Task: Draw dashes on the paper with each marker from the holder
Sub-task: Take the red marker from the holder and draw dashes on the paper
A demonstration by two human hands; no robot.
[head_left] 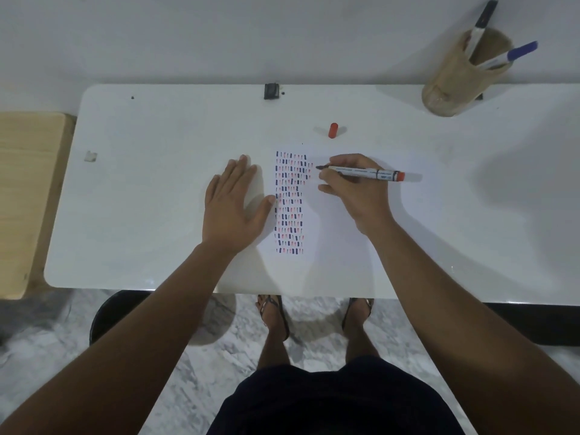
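A white paper point(332, 243) lies on the white table point(141, 189), covered on its left part with columns of blue and red dashes point(289, 202). My right hand point(354, 186) is shut on an uncapped red marker point(364, 173), its tip pointing left just beside the upper right of the dashes. My left hand point(232, 205) lies flat and open on the paper's left edge. The red cap point(333, 130) lies on the table beyond the paper. A tan holder point(461, 83) at the far right holds a black-capped marker point(481, 25) and a blue-capped marker point(508, 56).
A small black clip point(271, 91) sits at the table's far edge. A scrap of tape point(90, 156) is stuck at the left. A wooden stool point(28, 196) stands left of the table. My feet in sandals point(273, 315) show below the near edge.
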